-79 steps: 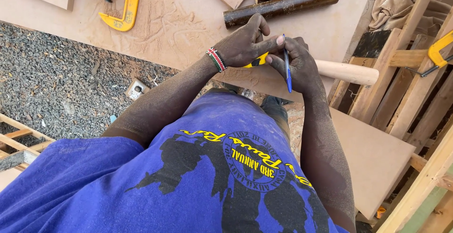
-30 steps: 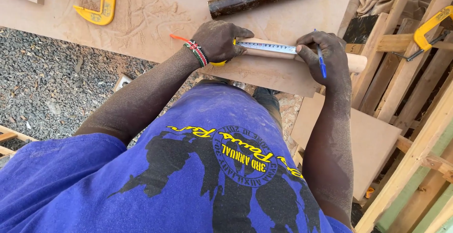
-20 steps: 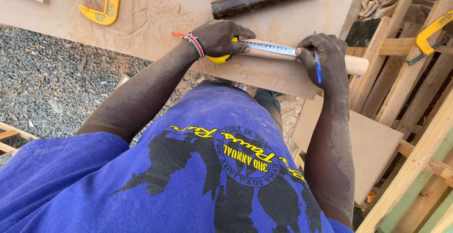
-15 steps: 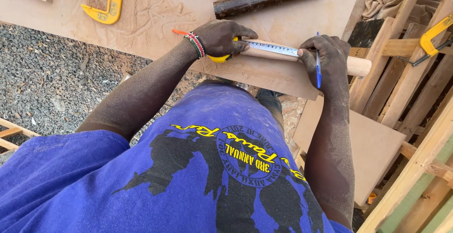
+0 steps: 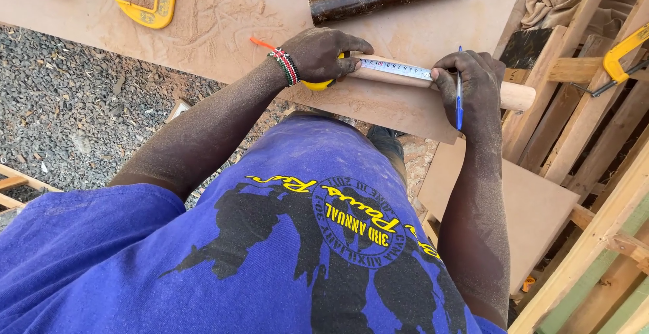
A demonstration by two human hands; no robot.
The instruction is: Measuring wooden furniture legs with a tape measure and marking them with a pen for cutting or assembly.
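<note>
Wooden dowel [image 5: 517,95] lies crosswise on the surface [image 5: 223,36]; left hand [image 5: 321,53] clamps the yellow tape measure [image 5: 395,69] along it, right hand [image 5: 473,84] grips a blue pen [image 5: 459,97] at the tape's far end.

No packages, signs or screens in view.

Printed emblem [image 5: 351,222]: on the front of the blue shirt, lower centre of the head view. A round seal in dark blue and yellow, set over a black map-like silhouette, with curved yellow script lettering running across it. No separate labels visible on any tool or board.
</note>
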